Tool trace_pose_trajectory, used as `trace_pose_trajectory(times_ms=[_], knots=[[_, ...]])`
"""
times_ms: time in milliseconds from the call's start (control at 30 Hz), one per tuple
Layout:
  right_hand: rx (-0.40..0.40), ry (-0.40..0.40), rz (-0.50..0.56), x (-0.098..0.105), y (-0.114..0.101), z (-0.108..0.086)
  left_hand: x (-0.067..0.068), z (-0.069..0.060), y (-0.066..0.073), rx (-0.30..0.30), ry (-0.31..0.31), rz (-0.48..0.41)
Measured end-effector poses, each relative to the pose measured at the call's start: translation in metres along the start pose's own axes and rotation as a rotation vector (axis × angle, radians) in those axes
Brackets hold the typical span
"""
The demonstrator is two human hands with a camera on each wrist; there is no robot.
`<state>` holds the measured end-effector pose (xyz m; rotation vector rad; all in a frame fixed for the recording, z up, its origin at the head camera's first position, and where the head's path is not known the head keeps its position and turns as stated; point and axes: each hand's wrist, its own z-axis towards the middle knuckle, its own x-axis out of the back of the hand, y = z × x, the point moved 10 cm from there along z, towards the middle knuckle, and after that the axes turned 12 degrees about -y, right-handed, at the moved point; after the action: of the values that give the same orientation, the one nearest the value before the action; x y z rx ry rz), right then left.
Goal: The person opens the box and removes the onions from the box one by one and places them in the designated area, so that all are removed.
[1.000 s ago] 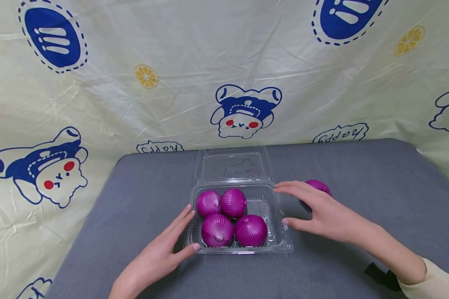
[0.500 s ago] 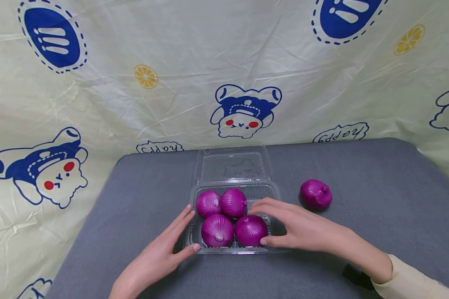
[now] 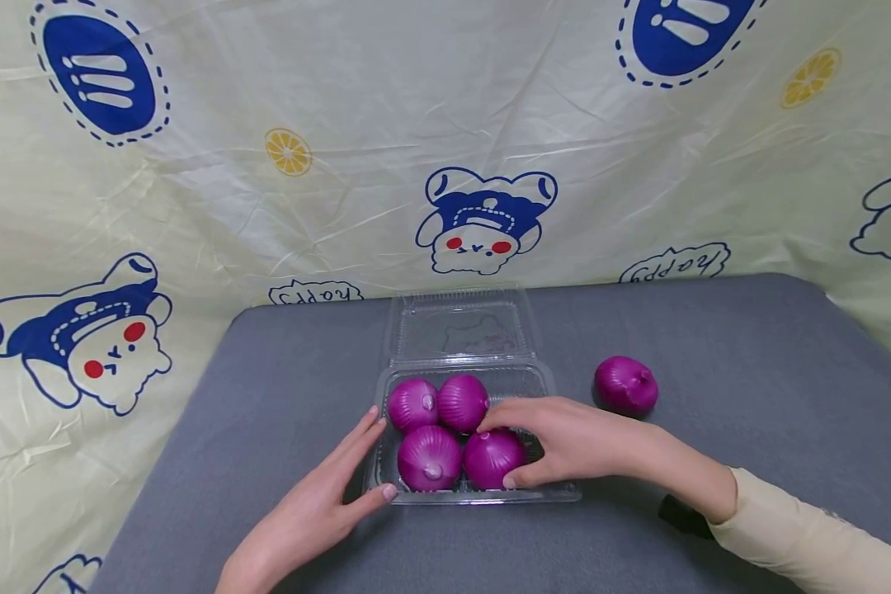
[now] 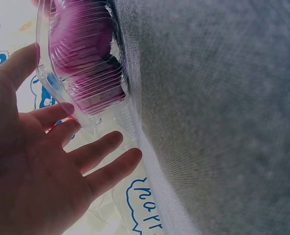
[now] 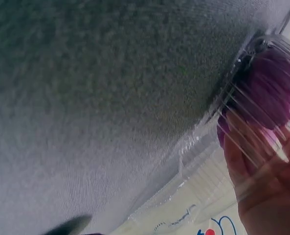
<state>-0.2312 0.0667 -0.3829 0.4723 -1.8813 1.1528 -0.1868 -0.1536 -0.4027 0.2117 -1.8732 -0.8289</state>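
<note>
A pale sleeve (image 3: 794, 524) was worn on the right arm (image 3: 676, 464); the left hand (image 3: 319, 505) was held with its fingers nearly straight and spread, thumb and some fingertips set against the left side of a clear plastic box (image 3: 490, 497); the right hand (image 3: 564, 435) was curled round the near right onion (image 3: 492, 460), which was gripped between thumb and fingers inside the box; the near left onion (image 3: 429, 459) was seated just beside it; behind these, the far left onion (image 3: 412, 404) and the far right onion (image 3: 461, 403) were placed side by side; a loose onion (image 3: 626, 385) was set on the grey table (image 3: 304, 363), right of the box and apart from it; the clear lid (image 3: 434, 330) was laid back beyond the box; behind, a printed cloth (image 3: 371, 91) was hung.
</note>
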Motion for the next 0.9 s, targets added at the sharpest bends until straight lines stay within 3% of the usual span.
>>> trace_pose_trajectory(times_ms=[233, 900], knots=[[0.007, 0.016, -0.015, -0.002, -0.001, 0.006, 0.0, -0.001, -0.001, 0.006, -0.007, -0.008], [0.06, 0.065, 0.236, 0.011, 0.004, -0.002, -0.001, 0.0, 0.0, 0.016, -0.01, -0.01]])
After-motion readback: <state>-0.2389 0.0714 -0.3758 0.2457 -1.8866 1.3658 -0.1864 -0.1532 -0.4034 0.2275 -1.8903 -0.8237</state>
